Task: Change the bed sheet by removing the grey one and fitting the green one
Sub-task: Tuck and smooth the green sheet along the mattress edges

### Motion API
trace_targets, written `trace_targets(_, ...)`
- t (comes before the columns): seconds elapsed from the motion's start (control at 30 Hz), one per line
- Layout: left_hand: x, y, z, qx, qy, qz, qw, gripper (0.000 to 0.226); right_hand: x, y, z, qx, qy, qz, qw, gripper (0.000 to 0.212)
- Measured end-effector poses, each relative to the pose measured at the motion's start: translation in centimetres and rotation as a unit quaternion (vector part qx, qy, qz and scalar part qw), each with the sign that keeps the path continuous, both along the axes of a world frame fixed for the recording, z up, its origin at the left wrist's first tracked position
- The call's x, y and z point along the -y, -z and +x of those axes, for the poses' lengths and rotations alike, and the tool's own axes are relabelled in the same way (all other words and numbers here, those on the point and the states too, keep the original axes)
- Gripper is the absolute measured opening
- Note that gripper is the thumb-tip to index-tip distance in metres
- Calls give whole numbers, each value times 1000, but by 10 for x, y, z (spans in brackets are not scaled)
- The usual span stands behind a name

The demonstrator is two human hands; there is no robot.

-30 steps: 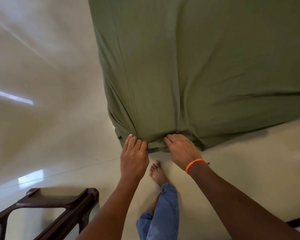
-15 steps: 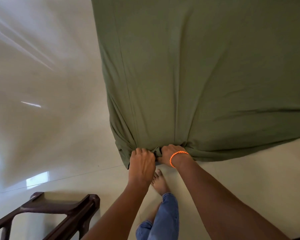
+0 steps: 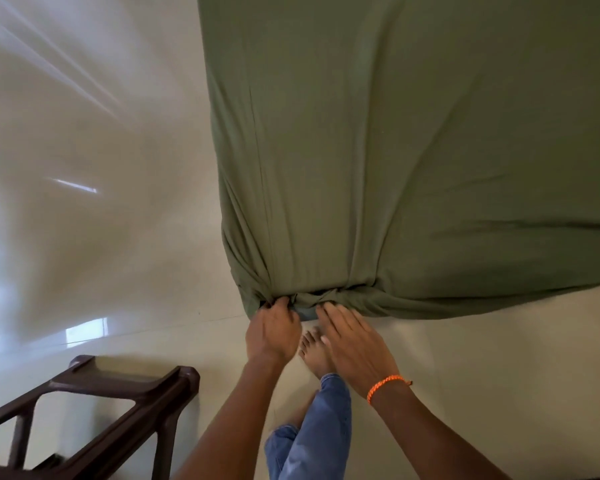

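Note:
The green sheet (image 3: 413, 150) covers the mattress and fills the upper right of the view, gathered in folds around the near corner (image 3: 326, 299). My left hand (image 3: 274, 332) is at that corner with its fingers curled into the bunched fabric at the lower edge. My right hand (image 3: 355, 344), with an orange band at the wrist, is just below the corner, fingers straight and spread, its fingertips at the sheet's hem. No grey sheet is in view.
A dark brown plastic stool (image 3: 94, 414) stands at the lower left. My bare foot (image 3: 314, 353) and blue jeans leg (image 3: 312, 434) are on the glossy pale floor (image 3: 101, 237) right under the corner.
My right hand has let go of the fabric and drawn back from under the corner with its fingers straightened. My left hand stays at the bunched edge. The corner now shows tighter gathered folds.

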State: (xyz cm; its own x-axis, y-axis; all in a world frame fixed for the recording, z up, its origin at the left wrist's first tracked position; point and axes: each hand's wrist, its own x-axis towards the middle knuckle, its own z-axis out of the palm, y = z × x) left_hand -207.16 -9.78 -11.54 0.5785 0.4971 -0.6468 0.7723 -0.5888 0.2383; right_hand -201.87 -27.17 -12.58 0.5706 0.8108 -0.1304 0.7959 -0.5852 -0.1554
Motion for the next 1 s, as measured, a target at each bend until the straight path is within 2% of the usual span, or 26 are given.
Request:
trace_targets(0.13, -16, -2, -14, 36, -4, 41, 998, 34, -20, 4, 31, -76, 42, -87, 992, 47)
trace_targets(0.27, 1, -9, -17, 136, -10, 119, 983, 13, -49, 5, 66, -235, 70, -198, 949, 73)
trace_targets(0.33, 10, -4, -17, 176, 36, 139, 974, 17, -59, 7, 82, -298, 70, -234, 923, 82)
trace_targets(0.4, 19, 3, -14, 204, 91, 144, 964, 24, -63, 10, 91, -330, 58, -246, 909, 82)
trace_targets(0.5, 30, 10, -11, 189, 136, 139, 963, 27, -59, 15, 96, -322, 18, -239, 916, 78)
trace_targets(0.53, 34, 11, -11, 177, 136, 130, 966, 26, -56, 17, 96, -303, -6, -233, 924, 71)
trace_targets(0.6, 37, 12, -8, 140, 132, 105, 976, 27, -47, 18, 92, -239, -56, -196, 949, 46)
trace_targets(0.63, 37, 12, -5, 114, 127, 92, 981, 36, -45, 14, 87, -201, -85, -196, 956, 35)
trace_targets(0.7, 34, 15, 8, 46, 118, 48, 991, 64, -39, 9, 70, -162, -39, -147, 975, 22)
trace_targets(0.77, 22, 17, 26, -30, 91, -32, 995, 75, -38, 15, 59, -127, -1, -51, 991, 14)
trace_targets(0.83, 12, 10, 36, -54, 32, -91, 994, 54, -35, 13, 53, -133, 5, -15, 991, 19)
trace_targets(0.87, 10, 5, 36, -28, -21, -89, 995, 41, -34, 12, 51, -127, 0, 3, 992, 23)
trace_targets(0.93, 5, -15, 27, 90, -136, 3, 987, 27, -40, 3, 52, -131, -6, 32, 991, 23)
trace_targets(1.0, -3, -27, 18, 190, -266, 106, 939, 20, -58, -6, 56, -136, -10, 53, 989, 23)
